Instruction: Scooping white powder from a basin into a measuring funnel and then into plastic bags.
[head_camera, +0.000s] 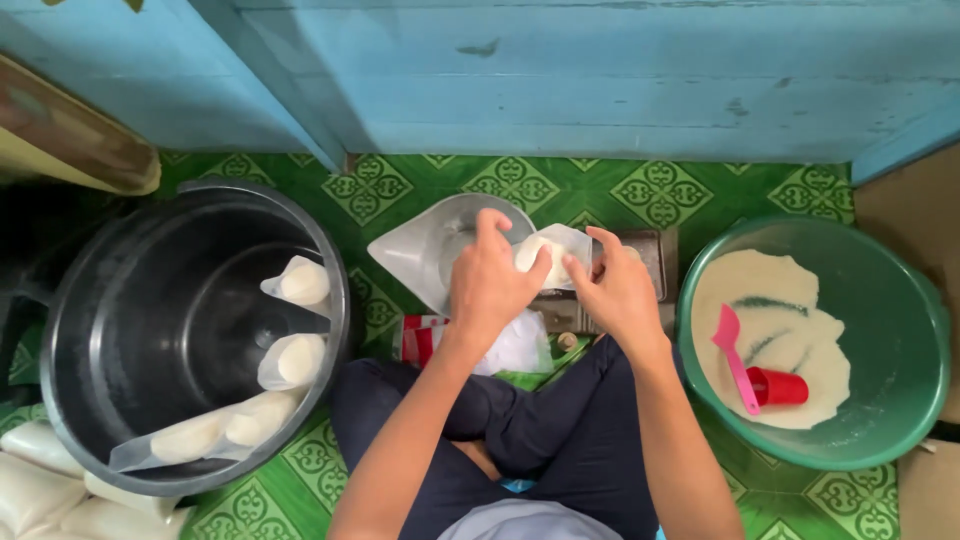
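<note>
We count four filled packets in the black tub (190, 330), one green basin (900, 330), one red cup (780, 387).

Our left hand (487, 285) and right hand (620, 290) pinch one clear bag (545, 255) of white grain over the scale (640, 262), fingers curled tight around its top.

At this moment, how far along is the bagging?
Done: several filled bags lie in the black tub, more on the floor at lower left. In hand: both hands, left and right, hold a filled bag over the scale. Left: pale grain still covers the green basin.
</note>
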